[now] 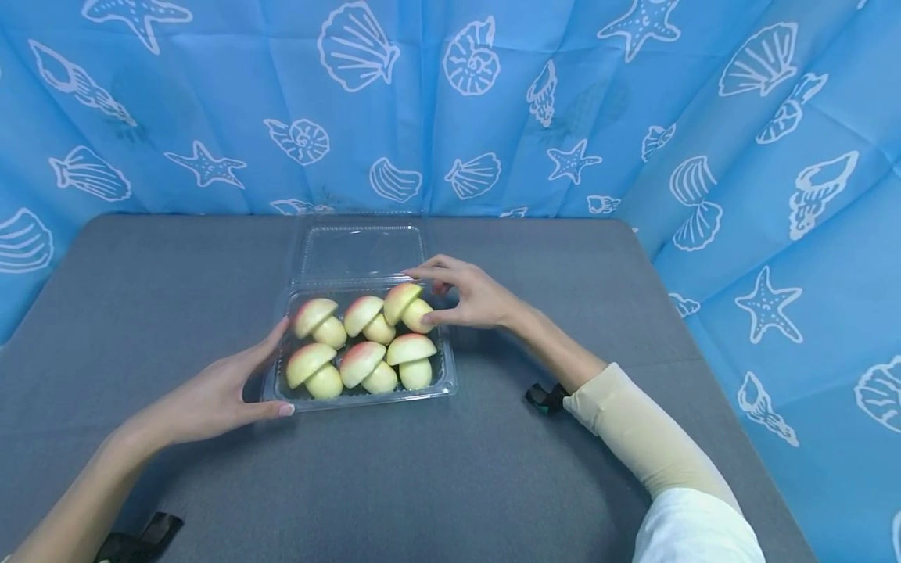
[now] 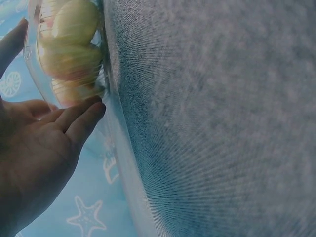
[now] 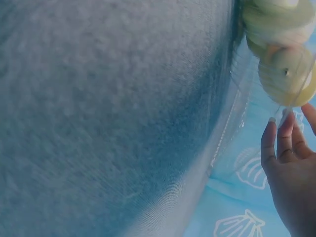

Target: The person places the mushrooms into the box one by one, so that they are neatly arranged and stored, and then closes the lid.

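Note:
Several mushroom-shaped pieces (image 1: 369,367), pale yellow with pink-blushed caps, lie in two rows in a clear plastic box (image 1: 446,367). My left hand (image 1: 225,387) spreads along the box's left side, thumb at the front corner. In the left wrist view, its extended fingers (image 2: 84,121) touch the clear wall. My right hand (image 1: 468,297) is at the back right corner, thumb against the stem of the back right mushroom-shaped piece (image 1: 404,301). Its index finger reaches toward the hinge. The right wrist view shows the fingers (image 3: 285,136) at the clear rim below a rounded piece (image 3: 284,74).
The box's clear lid (image 1: 362,250) is hinged back and lies toward the far table edge. Grey cloth covers the table (image 1: 528,485). A blue curtain (image 1: 450,117) with white shells and starfish hangs behind it and along the right side.

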